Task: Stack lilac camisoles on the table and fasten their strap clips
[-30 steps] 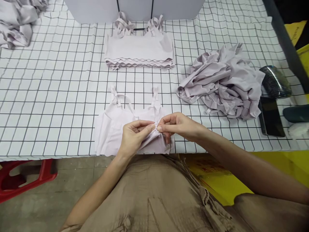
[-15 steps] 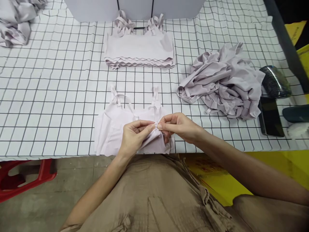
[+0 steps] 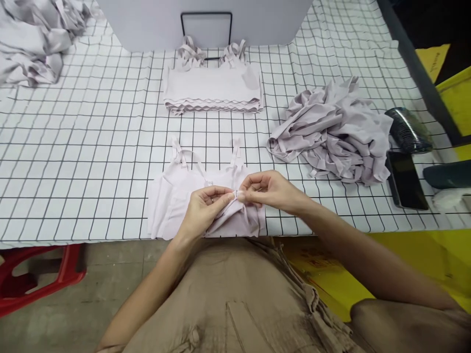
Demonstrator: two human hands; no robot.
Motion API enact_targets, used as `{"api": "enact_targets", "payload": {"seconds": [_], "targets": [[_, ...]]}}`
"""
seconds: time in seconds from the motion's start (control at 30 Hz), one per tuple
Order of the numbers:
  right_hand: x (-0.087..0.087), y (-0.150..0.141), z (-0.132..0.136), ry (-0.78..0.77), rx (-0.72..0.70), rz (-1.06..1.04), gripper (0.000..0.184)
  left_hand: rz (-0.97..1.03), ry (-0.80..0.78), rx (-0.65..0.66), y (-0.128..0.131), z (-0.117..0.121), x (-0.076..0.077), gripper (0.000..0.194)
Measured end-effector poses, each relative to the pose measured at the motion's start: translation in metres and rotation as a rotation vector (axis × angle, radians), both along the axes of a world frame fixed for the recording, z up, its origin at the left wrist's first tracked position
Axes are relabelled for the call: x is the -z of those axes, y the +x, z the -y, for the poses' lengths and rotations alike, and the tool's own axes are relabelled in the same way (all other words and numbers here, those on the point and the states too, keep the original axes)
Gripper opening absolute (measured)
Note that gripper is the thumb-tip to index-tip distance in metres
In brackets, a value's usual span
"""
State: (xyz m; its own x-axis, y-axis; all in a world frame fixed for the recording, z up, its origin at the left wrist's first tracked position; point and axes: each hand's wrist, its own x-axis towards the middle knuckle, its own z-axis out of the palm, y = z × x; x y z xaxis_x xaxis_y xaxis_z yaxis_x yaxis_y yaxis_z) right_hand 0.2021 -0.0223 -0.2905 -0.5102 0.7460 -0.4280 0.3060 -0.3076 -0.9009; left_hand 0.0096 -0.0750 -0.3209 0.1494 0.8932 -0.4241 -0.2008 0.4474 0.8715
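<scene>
A pale pinkish-grey strappy camisole lies spread at the table's front edge, its straps pointing away from me. My left hand pinches a gathered bit of it between thumb and forefinger. My right hand pinches the same small spot from the other side, fingertips nearly touching the left ones. A little white piece shows between the fingertips, too small to make out. Beyond my hands, a neat stack of folded camisoles lies with its straps bunched at the far side.
A crumpled garment heap lies to the right, beside a dark ribbed object, a black phone and a dark cylinder. More garments pile up far left. A grey panel stands at the back; a red stool is below left.
The camera view has shifted slightly, showing more of the far table. Both hands keep their pinch on the camisole, with only small finger movement.
</scene>
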Motion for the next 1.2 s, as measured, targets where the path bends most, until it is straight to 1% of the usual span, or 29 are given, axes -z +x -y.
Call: {"api": "enact_targets", "payload": {"seconds": [0.07,0.13,0.17,0.23,0.3,0.33,0.43,0.5,0.57,0.6,0.63,0.7,0.73,0.77,0.8,0.83,0.9,1.0,1.1,1.13,1.2], "targets": [[-0.013,0.011,-0.02,0.11,-0.18,0.079,0.04,-0.111,0.088,0.104,-0.01,-0.004,-0.005,0.044],[-0.027,0.02,-0.039,0.225,-0.332,0.176,0.036,-0.296,0.226,0.219,-0.021,-0.009,-0.012,0.045],[-0.034,0.022,-0.049,0.257,-0.398,0.217,0.035,-0.395,0.29,0.275,-0.027,-0.013,-0.016,0.042],[-0.045,0.021,-0.065,0.276,-0.487,0.256,0.04,-0.543,0.374,0.377,-0.036,-0.019,-0.023,0.03],[-0.05,0.014,-0.08,0.304,-0.485,0.253,0.046,-0.613,0.399,0.473,-0.041,-0.024,-0.028,0.021],[-0.051,0.009,-0.088,0.321,-0.462,0.248,0.048,-0.642,0.406,0.517,-0.043,-0.026,-0.029,0.021],[-0.045,-0.007,-0.111,0.363,-0.413,0.295,0.048,-0.745,0.42,0.607,-0.043,-0.032,-0.027,0.034],[-0.04,-0.014,-0.123,0.432,-0.407,0.398,0.041,-0.81,0.417,0.632,-0.044,-0.037,-0.025,0.04],[-0.036,-0.015,-0.125,0.612,-0.347,0.509,0.023,-0.858,0.452,0.602,-0.048,-0.041,-0.024,0.037],[-0.034,-0.013,-0.12,0.734,-0.288,0.548,0.014,-0.879,0.503,0.549,-0.052,-0.041,-0.025,0.031],[-0.032,-0.008,-0.11,0.85,-0.222,0.574,0.011,-0.902,0.572,0.47,-0.057,-0.04,-0.025,0.025],[-0.027,0.004,-0.078,1.006,-0.131,0.581,0.012,-0.948,0.732,0.254,-0.072,-0.029,-0.026,0.022],[-0.023,0.01,-0.057,1.014,-0.131,0.577,0.016,-0.972,0.795,0.146,-0.079,-0.021,-0.025,0.02],[-0.019,0.016,-0.036,0.992,-0.161,0.545,0.021,-0.998,0.836,0.051,-0.087,-0.01,-0.022,0.017],[-0.014,0.021,-0.015,0.983,-0.169,0.515,0.026,-1.022,0.854,-0.018,-0.094,0.002,-0.019,0.014],[-0.008,0.025,0.004,0.975,-0.152,0.52,0.028,-1.044,0.853,-0.055,-0.099,0.013,-0.014,0.012],[0.004,0.028,0.035,0.977,-0.127,0.569,0.028,-1.09,0.832,-0.065,-0.107,0.033,-0.002,0.011],[0.017,0.03,0.06,0.934,-0.099,0.584,0.025,-1.139,0.799,-0.041,-0.113,0.047,0.014,0.01],[0.015,0.039,0.073,0.851,-0.084,0.59,0.024,-1.134,0.758,-0.055,-0.116,0.05,0.018,0.014],[0.012,0.041,0.076,0.85,-0.068,0.601,0.022,-1.136,0.759,-0.074,-0.116,0.05,0.017,0.013],[0.007,0.041,0.078,0.9,-0.005,0.584,0.018,-1.152,0.807,-0.111,-0.113,0.049,0.014,0.013]]}}
